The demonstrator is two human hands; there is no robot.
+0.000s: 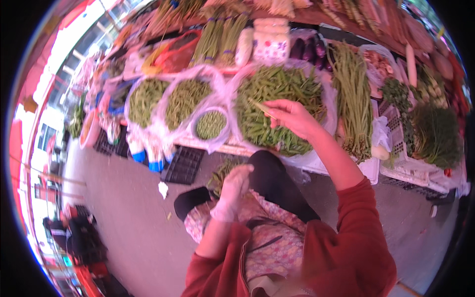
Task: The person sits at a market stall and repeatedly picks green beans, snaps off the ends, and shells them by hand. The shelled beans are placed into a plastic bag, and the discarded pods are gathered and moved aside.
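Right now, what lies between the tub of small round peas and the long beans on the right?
In the head view, a broad heap of green pods, edged by pale plastic, with the right hand in front of it holding a pale pod.

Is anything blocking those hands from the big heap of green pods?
Nothing visible blocks the right hand, which holds a pale green pod over the heap of green pods. For the left hand, a dark-clad knee lies partly between in this view.
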